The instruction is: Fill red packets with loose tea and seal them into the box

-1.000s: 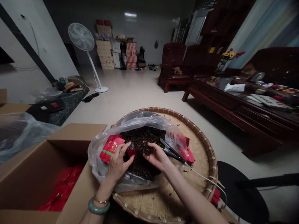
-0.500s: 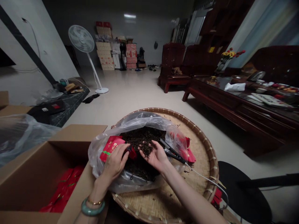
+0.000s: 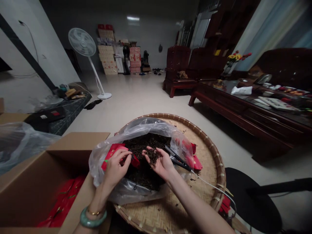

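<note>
My left hand (image 3: 114, 170) is closed on a small red packet (image 3: 112, 154), held open over a clear plastic bag (image 3: 146, 128) of dark loose tea leaves (image 3: 143, 148). Turned palm up beside it, my right hand (image 3: 159, 162) cups a clump of tea leaves close to the packet's mouth. The bag lies on a round woven bamboo tray (image 3: 207, 152). A jade bangle (image 3: 91, 221) is on my left wrist.
An open cardboard box (image 3: 36, 182) with red packets inside stands at the left. More red packets (image 3: 193, 161) and a black tool with a white cord (image 3: 180, 161) lie on the tray. A dark wooden table (image 3: 246, 110) is at the right, a standing fan (image 3: 83, 42) further back.
My right hand has turned palm up with a clump of tea and lifted toward the packet. My left hand has shifted slightly left with the packet.
</note>
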### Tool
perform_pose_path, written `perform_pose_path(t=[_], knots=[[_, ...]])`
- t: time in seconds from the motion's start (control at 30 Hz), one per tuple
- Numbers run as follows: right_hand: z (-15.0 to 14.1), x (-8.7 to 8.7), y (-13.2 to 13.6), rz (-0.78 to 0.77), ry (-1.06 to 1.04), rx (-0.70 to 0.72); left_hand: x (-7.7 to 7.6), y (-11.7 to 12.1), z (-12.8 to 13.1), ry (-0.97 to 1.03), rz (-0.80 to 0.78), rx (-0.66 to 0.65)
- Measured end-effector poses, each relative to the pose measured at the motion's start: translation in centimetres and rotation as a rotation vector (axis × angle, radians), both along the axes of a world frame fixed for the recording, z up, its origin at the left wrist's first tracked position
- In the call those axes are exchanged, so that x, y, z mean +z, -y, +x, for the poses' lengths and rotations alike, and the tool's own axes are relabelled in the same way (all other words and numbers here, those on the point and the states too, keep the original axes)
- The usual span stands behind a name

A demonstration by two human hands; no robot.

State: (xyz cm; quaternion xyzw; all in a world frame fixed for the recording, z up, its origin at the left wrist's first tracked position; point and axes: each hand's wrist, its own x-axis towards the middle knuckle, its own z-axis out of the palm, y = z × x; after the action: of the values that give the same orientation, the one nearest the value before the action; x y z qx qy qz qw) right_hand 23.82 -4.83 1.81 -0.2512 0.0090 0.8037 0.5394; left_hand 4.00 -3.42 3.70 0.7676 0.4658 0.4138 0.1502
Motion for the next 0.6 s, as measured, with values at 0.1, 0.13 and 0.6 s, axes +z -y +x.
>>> perform_pose_path(t=[0.1,0.13,0.6], knots=[[0.1,-0.1,0.0,-0.003,-0.022,0.008,0.0,0.1,-0.1,-0.013,-0.018,-0.003],[0.1,-0.1,0.0,-0.012,-0.028,0.020,-0.1,0.1,-0.1,-0.017,-0.019,-0.003],[-0.3,0.6,-0.1,-0.043,-0.092,-0.105,0.4,0.4,0.2,-0.069,0.013,-0.072]])
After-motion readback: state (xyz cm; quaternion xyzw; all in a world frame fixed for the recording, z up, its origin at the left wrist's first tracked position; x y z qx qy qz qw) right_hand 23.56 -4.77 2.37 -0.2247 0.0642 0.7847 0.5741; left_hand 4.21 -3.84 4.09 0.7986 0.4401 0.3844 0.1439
